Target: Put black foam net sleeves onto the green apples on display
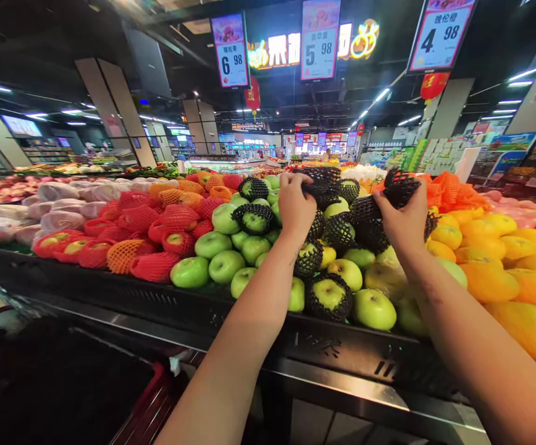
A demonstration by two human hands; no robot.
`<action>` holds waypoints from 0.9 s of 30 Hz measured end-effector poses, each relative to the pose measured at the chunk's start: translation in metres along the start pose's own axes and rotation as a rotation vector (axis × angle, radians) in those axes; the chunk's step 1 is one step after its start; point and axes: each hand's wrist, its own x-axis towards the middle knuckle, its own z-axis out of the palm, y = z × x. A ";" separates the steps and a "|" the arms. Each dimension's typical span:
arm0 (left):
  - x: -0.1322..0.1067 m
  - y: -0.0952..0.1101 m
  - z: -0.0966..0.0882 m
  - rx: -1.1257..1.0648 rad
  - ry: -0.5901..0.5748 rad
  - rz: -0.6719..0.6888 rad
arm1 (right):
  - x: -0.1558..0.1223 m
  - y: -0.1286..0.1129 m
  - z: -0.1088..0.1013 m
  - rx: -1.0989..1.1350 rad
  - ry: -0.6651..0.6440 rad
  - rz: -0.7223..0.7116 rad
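Note:
A heap of green apples [224,262] fills the middle of a black display stand [333,352]; some sit bare, others wear black foam nets [328,295]. My left hand [294,207] reaches over the heap, fingers closed on a black foam net [320,183] at the back. My right hand [402,219] is closed on another black foam net [400,188] a little to the right. What the nets hold, if anything, is hidden by my fingers.
Red-netted apples [157,235] lie left of the green ones, pale wrapped fruit [59,213] further left. Yellow-orange fruit [504,266] fills the right side. A red cart edge [145,411] is below left. Price signs [320,40] hang overhead.

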 end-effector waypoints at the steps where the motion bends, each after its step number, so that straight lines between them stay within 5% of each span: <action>1: -0.002 -0.001 0.005 0.010 -0.126 0.049 | 0.001 0.002 0.000 0.011 0.043 0.013; 3: -0.007 0.000 0.012 0.038 -0.373 0.129 | 0.002 0.003 0.001 0.038 0.112 0.031; 5: -0.010 0.006 0.016 0.056 -0.481 0.163 | 0.003 0.002 0.002 0.065 0.127 0.032; 10: -0.009 0.027 0.007 -0.126 -0.362 0.224 | 0.002 -0.015 -0.002 -0.044 0.056 -0.132; 14: -0.012 0.034 0.006 -0.141 -0.454 0.270 | -0.001 -0.025 -0.004 -0.031 0.005 -0.165; 17: -0.013 0.030 0.011 -0.117 -0.426 0.199 | -0.001 -0.022 -0.002 -0.004 -0.007 -0.137; 22: -0.008 0.021 0.014 -0.227 -0.188 -0.019 | 0.002 -0.011 -0.004 -0.053 0.103 -0.094; 27: -0.008 0.022 0.014 -0.260 -0.128 -0.019 | 0.002 -0.016 -0.005 0.134 0.105 -0.085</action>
